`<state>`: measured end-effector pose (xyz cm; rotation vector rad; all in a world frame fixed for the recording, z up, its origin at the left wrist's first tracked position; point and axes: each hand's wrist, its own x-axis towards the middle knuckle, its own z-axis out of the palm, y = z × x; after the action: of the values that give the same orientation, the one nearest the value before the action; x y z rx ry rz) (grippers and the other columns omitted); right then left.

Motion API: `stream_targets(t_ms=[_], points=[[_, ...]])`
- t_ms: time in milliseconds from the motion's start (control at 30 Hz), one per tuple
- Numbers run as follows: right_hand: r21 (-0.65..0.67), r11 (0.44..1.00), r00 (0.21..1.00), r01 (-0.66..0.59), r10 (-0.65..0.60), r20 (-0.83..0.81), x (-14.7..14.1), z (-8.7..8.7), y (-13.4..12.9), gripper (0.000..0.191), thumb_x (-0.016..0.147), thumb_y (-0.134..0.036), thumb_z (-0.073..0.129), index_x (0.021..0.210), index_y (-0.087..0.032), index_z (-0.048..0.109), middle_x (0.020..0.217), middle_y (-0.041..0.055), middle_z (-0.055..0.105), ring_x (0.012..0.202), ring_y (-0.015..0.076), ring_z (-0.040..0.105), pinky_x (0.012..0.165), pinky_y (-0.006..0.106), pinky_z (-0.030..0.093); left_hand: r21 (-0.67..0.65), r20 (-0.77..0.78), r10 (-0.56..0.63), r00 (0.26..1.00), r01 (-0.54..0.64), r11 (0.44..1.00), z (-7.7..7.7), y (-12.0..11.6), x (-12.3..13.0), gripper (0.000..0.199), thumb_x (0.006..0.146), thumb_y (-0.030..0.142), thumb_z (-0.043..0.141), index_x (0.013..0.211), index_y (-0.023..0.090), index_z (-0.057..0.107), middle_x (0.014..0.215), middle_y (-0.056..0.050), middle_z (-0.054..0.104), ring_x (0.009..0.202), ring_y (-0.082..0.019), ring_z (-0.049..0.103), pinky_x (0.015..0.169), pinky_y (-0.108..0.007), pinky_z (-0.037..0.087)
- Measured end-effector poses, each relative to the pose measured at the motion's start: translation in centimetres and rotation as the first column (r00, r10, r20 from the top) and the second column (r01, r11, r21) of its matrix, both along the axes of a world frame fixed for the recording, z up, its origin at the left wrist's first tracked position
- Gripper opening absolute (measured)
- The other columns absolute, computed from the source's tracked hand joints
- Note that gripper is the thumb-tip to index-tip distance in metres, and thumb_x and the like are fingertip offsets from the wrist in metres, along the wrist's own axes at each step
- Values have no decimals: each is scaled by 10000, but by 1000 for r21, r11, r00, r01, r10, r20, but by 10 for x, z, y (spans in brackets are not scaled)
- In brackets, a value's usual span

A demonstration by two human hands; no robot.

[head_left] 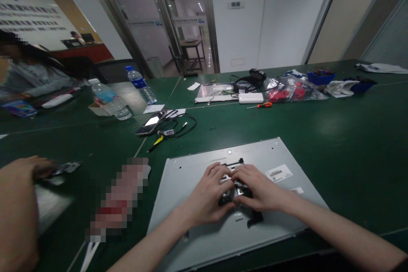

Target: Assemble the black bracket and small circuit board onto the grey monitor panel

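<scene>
While both hands are busy at the middle of a flat grey metal panel [204,246], the black-and-silver part [226,195] sits right between them, mostly covered by fingers. Left hand [210,197] comes in from one side, right hand [258,189] from the other, fingers curled inward and fingertips nearly meeting over the part's far edge. Thumbs are down on the near side, so the part is basically ringed by the hands. Can't tell whether either one is really pinching it or just resting around it, too much is hidden.

A black piece [256,218] pokes out just below the right hand, toward the wearer, and a white label [279,173] is on the panel beyond the right wrist, well off the part. Panel's lying on a green counter [357,148]. Over on the left, somebody else's hand [41,168] is at a small metal piece [68,167], nowhere near the panel. Farther back there's a phone [151,123] and an orange-handled screwdriver [264,105], both well out past the panel.
</scene>
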<state>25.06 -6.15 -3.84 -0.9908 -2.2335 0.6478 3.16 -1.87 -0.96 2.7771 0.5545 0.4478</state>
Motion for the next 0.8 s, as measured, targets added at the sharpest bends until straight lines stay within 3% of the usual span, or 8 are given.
stream_targets(t_ms=[300,567,800], points=[[35,999,999,-41,42,-22,1,-8,3,340,868,-288,692,1178,-195,587,1206,98,649,1157,265,552,1029,470,423,27,37,-36,999,35,999,-5,1,-1,342,813,286,753,1122,226,620,1183,-90,557,1146,-298,510,1119,-581,323],[55,998,999,-33,32,30,2,4,2,210,896,-261,663,1098,-207,645,1151,71,680,1119,241,577,1037,453,418,12,50,-32,998,31,999,-3,1,0,367,838,337,735,1167,227,615,1162,-96,563,1129,-301,508,1093,-572,348],[75,997,998,-15,10,63,2,4,1,265,853,-260,705,1102,-199,642,1148,66,673,1124,239,565,1056,436,398,-6,28,-28,999,28,1000,-3,2,0,376,857,378,697,1185,225,597,1163,-103,563,1126,-309,510,1089,-581,348]])
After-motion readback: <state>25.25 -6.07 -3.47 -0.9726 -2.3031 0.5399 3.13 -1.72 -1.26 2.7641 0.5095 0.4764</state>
